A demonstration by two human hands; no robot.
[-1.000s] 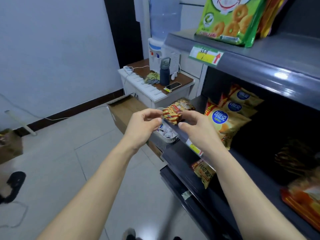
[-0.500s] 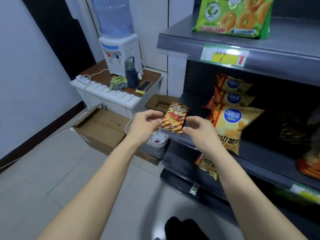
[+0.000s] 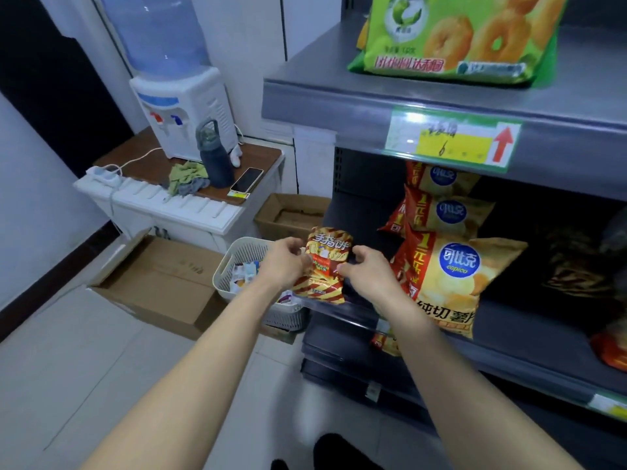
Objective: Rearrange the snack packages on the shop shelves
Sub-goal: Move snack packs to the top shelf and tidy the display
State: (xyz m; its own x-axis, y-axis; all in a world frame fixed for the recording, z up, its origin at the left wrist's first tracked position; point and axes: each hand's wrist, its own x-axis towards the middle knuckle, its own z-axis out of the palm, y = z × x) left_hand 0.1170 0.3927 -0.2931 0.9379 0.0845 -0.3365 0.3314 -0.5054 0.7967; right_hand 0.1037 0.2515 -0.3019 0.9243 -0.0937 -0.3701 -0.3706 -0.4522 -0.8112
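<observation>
A small red-and-gold striped snack packet (image 3: 324, 266) stands upright at the left end of the middle shelf (image 3: 529, 330). My left hand (image 3: 283, 262) grips its left edge and my right hand (image 3: 368, 271) grips its right edge. Just right of it, yellow chip bags (image 3: 454, 269) with a blue round logo lie stacked on the same shelf. A large green bag of ring snacks (image 3: 454, 39) lies on the top shelf (image 3: 339, 96).
A white basket (image 3: 237, 262) of small items sits on the floor beside the shelf end, between cardboard boxes (image 3: 159, 283). Behind them a white cabinet (image 3: 190, 205) carries a water dispenser (image 3: 183, 106), a dark bottle and a phone. More packets lie on the lower shelf (image 3: 383, 344).
My view has swung right and closer to the shelves. Both hands kept hold of the striped packet, which now stands more upright at the middle shelf's left end.
</observation>
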